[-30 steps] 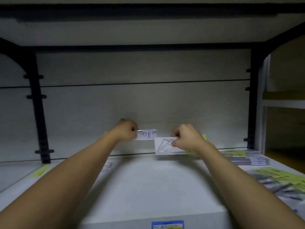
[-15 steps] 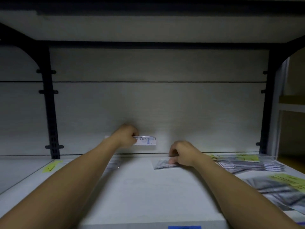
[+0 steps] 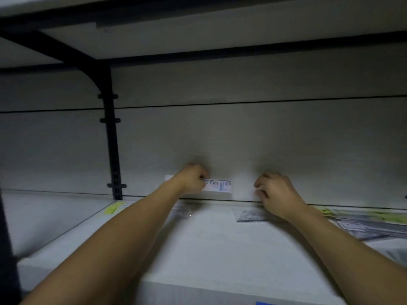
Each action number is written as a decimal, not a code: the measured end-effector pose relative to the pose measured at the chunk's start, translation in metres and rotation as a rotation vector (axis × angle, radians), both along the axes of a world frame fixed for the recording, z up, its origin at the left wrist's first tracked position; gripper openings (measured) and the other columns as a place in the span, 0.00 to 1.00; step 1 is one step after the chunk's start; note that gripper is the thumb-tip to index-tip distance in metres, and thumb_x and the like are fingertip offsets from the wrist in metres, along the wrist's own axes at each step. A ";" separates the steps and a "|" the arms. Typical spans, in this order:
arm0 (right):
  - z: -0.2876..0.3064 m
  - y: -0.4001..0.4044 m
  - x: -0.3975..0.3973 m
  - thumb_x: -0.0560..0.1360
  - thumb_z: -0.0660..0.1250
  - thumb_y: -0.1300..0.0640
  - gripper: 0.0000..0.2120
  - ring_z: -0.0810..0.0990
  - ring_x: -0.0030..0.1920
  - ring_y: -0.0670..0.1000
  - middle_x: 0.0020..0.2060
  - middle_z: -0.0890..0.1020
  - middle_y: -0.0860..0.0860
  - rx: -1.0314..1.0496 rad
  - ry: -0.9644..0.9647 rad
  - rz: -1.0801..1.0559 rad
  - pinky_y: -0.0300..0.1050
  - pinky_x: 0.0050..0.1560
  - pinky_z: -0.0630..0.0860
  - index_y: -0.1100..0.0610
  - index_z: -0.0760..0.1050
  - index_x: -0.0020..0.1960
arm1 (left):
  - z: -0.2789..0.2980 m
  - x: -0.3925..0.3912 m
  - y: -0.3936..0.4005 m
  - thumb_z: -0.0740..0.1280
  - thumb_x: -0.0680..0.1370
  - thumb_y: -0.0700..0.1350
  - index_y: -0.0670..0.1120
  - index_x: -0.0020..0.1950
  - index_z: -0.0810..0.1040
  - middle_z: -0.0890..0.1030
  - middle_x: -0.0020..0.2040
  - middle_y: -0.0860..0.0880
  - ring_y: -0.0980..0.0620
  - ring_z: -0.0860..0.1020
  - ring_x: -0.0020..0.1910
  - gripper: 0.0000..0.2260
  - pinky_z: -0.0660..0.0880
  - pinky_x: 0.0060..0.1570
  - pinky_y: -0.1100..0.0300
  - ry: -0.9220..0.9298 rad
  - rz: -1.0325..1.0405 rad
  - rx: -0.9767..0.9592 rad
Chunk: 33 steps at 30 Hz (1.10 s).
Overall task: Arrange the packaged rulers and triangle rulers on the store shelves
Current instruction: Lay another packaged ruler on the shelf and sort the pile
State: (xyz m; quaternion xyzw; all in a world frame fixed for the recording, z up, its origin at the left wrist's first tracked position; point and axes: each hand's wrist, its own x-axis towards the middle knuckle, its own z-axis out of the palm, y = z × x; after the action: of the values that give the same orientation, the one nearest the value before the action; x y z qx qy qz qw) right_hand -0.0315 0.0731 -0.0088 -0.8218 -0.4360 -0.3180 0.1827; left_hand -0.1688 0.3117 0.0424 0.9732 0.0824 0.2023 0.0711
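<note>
Fingers [image 3: 203,176] of the left hand [image 3: 192,179] were curled round a packaged ruler [image 3: 218,186], pinching it level against the back panel [image 3: 253,137], just above the shelf [image 3: 209,245]. At far left a yellow-labelled package [image 3: 112,209] lay flat near the black upright [image 3: 112,139]. Right hand [image 3: 276,193]: fingers loosely curled, nothing visibly gripped, raised above a packaged triangle ruler [image 3: 251,215] lying flat on the shelf. At far right, overlapping ruler packages [image 3: 370,223] with yellow-green labels lay spread on the shelf.
</note>
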 end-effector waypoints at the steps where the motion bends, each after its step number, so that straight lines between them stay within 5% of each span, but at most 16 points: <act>1: 0.000 0.005 -0.002 0.72 0.69 0.62 0.09 0.79 0.53 0.61 0.50 0.81 0.55 0.017 -0.013 0.020 0.50 0.55 0.73 0.58 0.83 0.51 | 0.000 -0.005 0.006 0.63 0.70 0.34 0.41 0.42 0.82 0.83 0.41 0.42 0.45 0.78 0.43 0.08 0.70 0.38 0.60 -0.003 0.016 -0.020; 8: 0.019 0.027 -0.030 0.68 0.67 0.67 0.15 0.78 0.53 0.62 0.51 0.80 0.56 -0.036 -0.100 0.037 0.51 0.55 0.69 0.58 0.81 0.53 | -0.005 -0.056 0.052 0.62 0.71 0.34 0.44 0.48 0.85 0.82 0.47 0.50 0.49 0.79 0.49 0.14 0.75 0.50 0.62 -0.009 0.088 -0.108; 27: 0.018 0.181 -0.161 0.67 0.63 0.65 0.19 0.77 0.54 0.58 0.56 0.74 0.54 0.046 0.115 -0.087 0.48 0.57 0.68 0.57 0.78 0.57 | -0.060 -0.110 0.136 0.65 0.71 0.40 0.50 0.53 0.85 0.81 0.46 0.51 0.51 0.78 0.44 0.15 0.75 0.43 0.61 0.038 -0.073 -0.143; 33: 0.003 0.173 -0.166 0.68 0.64 0.63 0.21 0.74 0.58 0.55 0.59 0.71 0.50 -0.063 0.165 -0.103 0.44 0.57 0.62 0.54 0.75 0.61 | -0.065 -0.112 0.134 0.69 0.68 0.45 0.53 0.51 0.84 0.79 0.52 0.54 0.54 0.78 0.51 0.13 0.78 0.53 0.57 -0.016 -0.058 -0.160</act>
State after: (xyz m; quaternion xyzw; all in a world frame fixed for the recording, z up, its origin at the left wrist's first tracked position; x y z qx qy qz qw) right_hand -0.1975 0.2458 -0.0055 -0.8719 -0.3863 -0.2446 0.1754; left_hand -0.2809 0.4458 -0.0225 0.9648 0.0696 0.2006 0.1553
